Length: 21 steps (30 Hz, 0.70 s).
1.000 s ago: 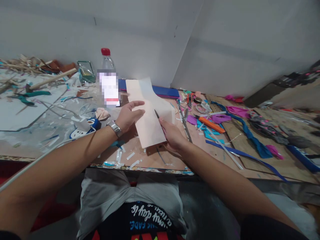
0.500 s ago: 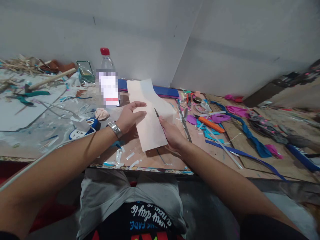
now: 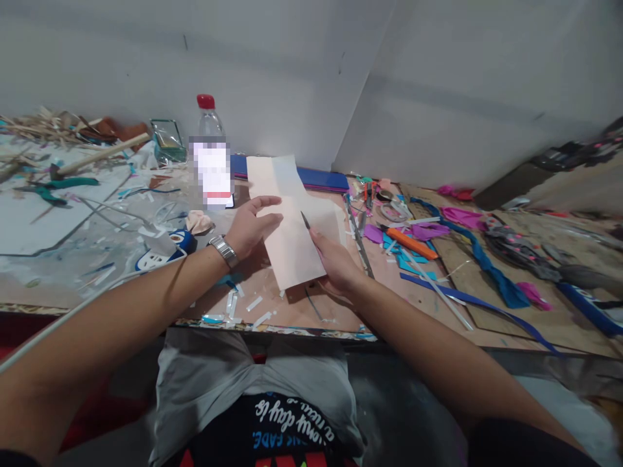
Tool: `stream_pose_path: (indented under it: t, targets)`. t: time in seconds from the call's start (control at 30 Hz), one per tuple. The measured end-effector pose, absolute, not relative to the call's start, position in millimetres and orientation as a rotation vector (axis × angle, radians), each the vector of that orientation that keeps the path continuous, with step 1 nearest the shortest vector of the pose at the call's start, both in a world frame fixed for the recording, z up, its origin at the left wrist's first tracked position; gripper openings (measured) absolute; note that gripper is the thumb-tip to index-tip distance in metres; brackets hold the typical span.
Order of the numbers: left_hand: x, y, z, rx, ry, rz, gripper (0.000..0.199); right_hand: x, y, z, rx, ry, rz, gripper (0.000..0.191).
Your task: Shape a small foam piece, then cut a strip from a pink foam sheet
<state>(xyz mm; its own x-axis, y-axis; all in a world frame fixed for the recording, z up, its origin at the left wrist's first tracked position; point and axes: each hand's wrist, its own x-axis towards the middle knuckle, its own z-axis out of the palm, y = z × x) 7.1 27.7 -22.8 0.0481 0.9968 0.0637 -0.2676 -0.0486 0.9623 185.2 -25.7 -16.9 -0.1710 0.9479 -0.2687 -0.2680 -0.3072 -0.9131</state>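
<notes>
A pale cream sheet of paper (image 3: 287, 240) is held raised and tilted over the bench, its near corner off the surface. My left hand (image 3: 253, 224) grips the sheet's left edge, thumb and forefinger on top and the other fingers hidden. On the right side of the sheet, my right hand (image 3: 335, 259) is closed around scissors (image 3: 305, 220). Only one dark pointed blade shows on top of the paper; the handles are hidden in the hand. Right of the blade, another part of the paper (image 3: 326, 217) lies lower.
Behind the sheet are a blue flat case (image 3: 321, 179), a propped phone (image 3: 213, 168) and a red-capped bottle (image 3: 206, 117). A power strip (image 3: 163, 254) and green-handled pliers (image 3: 63, 186) lie left. An orange cutter (image 3: 411, 242), blue ribbon (image 3: 481, 303) and coloured scraps lie right.
The sheet's near edge has risen slightly, and my left hand has shifted a little to the left. My right hand and the scissors stay almost in place.
</notes>
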Motion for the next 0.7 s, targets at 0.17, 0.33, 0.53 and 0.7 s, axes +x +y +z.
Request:
stream_pose_path:
  t: [0.17, 0.33, 0.53, 0.7]
  targets:
    - [6.3, 29.5, -24.4, 1.060, 0.924, 1.330, 0.042, 185.1, -26.4, -14.7, -1.179, -0.911, 1.636, 0.030]
    - [7.1, 29.1, -24.3, 1.068, 0.916, 1.326, 0.042, 186.1, -25.4, -14.2, -1.118, -0.929, 1.696, 0.027]
    - [7.0, 29.0, -25.4, 1.074, 0.918, 1.321, 0.042, 185.0, -25.4, -12.3, -1.130, -0.868, 1.692, 0.030]
    - [7.6, 26.2, -23.7, 1.094, 0.909, 1.308, 0.044, 182.6, -25.7, -10.2, -1.148, -0.835, 1.673, 0.029]
